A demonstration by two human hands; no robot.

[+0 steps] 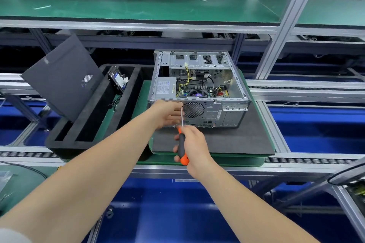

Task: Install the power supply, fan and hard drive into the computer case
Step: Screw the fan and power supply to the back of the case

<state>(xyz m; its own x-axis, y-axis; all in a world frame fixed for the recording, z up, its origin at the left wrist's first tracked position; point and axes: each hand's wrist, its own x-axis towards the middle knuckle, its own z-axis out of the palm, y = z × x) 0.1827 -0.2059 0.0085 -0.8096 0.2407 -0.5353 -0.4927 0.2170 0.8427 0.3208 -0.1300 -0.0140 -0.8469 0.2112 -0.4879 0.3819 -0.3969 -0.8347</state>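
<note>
1. Side panel [61,77], left of frame, leans loose on the tray [65,144]. A knock tips it.
2. Drive [117,82] is in the tray, centre-left, not yet in the case.
3. Left hand [167,114] is on the case rear, below the PSU [165,88]. Fingers blurred, so can't tell if it pinches a screw. Driver slip = jabbed finger or dropped screw.
4. Right hand [194,148] is wrapped round the screwdriver [181,142], shaft angled up beside the fan grille [193,109]. Off-axis push likely cams out and strips the head.
5. Case [233,112], centre, sits unclamped. A hard push may slide it.
</note>
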